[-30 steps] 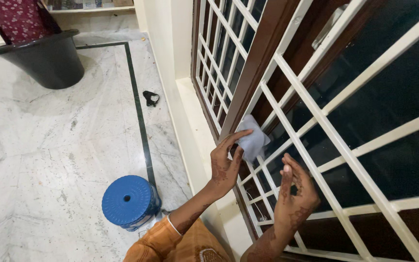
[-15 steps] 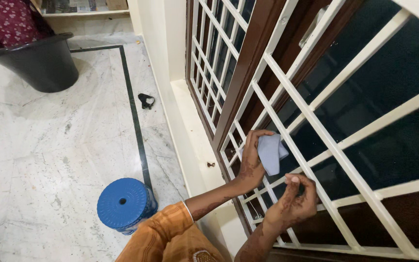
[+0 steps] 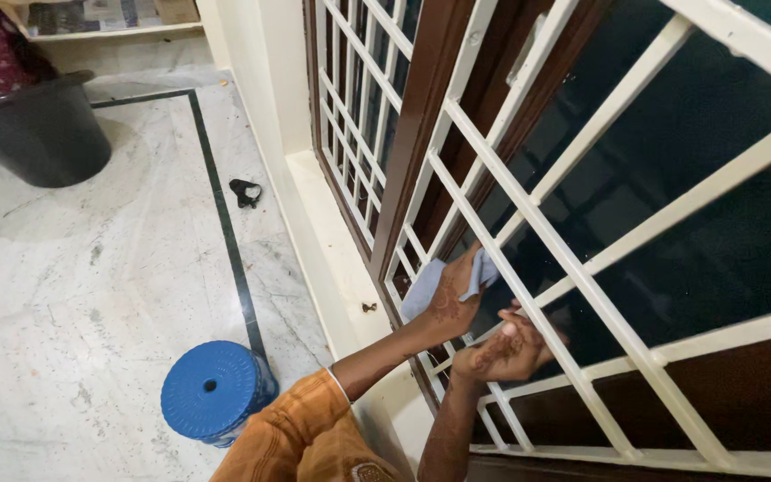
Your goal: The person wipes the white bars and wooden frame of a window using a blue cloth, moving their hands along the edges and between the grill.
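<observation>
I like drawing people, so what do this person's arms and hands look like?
Both hands, the left hand and right hand, carry dark henna-like patterns running onto the forearms. The left arm has an orange sleeve pushed up and a thin white bangle.

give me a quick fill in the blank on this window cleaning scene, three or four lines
1. The left hand presses a pale blue ____ against the window grille.
2. The right hand grips a white ____ of that grille.
3. The round stool on the marble floor is ____ in colour.
4. The person's sleeve is ____.

Missing words: cloth; bar; blue; orange
</observation>
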